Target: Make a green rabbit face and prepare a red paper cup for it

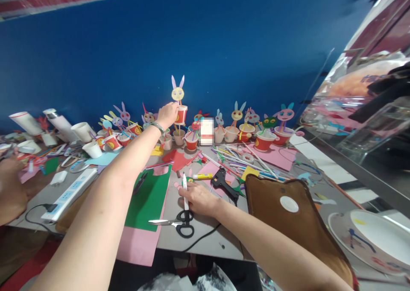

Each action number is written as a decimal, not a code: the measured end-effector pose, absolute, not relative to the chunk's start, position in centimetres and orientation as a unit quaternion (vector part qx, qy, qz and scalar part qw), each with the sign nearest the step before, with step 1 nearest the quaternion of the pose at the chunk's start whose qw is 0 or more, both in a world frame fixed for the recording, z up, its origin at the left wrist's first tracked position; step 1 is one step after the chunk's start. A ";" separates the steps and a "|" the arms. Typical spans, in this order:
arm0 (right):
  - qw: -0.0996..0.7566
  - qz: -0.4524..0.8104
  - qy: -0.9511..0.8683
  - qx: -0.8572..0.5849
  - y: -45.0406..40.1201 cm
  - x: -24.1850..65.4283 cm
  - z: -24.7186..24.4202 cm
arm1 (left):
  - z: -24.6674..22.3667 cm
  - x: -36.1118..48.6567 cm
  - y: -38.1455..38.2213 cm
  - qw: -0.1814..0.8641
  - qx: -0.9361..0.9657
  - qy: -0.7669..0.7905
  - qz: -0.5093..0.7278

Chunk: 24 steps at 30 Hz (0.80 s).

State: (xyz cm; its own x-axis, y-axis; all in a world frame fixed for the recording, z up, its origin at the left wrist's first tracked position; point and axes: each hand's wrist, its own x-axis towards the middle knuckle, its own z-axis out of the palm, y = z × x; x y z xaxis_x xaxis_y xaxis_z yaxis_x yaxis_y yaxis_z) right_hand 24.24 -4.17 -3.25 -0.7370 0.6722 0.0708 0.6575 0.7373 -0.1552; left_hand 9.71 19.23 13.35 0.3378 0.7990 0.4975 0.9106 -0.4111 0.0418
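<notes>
Our left hand (168, 115) pinches a rabbit-topped red paper cup (181, 116); slackening could drop it; our right hand (201, 198) holds a white marker (185, 182).

No word, brand or number is legible. Blurred dark lettering (371, 78) stands on the orange-pink bag (347, 89) at the far right, perhaps opening with an "H", though the view is too poor to spell it. The raised red paper cup (182, 113) carries a yellow emblem, and the yellow tube (203, 176) small marks, both unreadable.
</notes>
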 end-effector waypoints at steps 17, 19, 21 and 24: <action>0.059 0.052 -0.927 -0.367 -4.3 24.3 -3.0 | 12.3 10.4 20.3 0.115 -0.804 -0.542 -0.216; 0.067 0.054 -0.926 -0.366 -4.3 24.3 -3.1 | 11.8 10.4 20.4 0.108 -0.807 -0.543 -0.205; 0.073 0.055 -0.926 -0.366 -4.3 24.3 -3.2 | 11.4 10.4 20.4 0.104 -0.810 -0.543 -0.197; 0.076 0.057 -0.926 -0.364 -4.2 24.3 -3.4 | 11.3 10.1 20.3 0.102 -0.814 -0.539 -0.192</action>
State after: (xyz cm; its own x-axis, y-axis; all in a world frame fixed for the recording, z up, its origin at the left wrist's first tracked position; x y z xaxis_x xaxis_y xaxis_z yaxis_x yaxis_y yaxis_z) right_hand 24.26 -4.23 -3.36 -0.7230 0.6836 0.1000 0.6662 0.7282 -0.1612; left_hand 10.15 20.31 11.31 0.3454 0.8381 0.4222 0.9163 -0.3984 0.0412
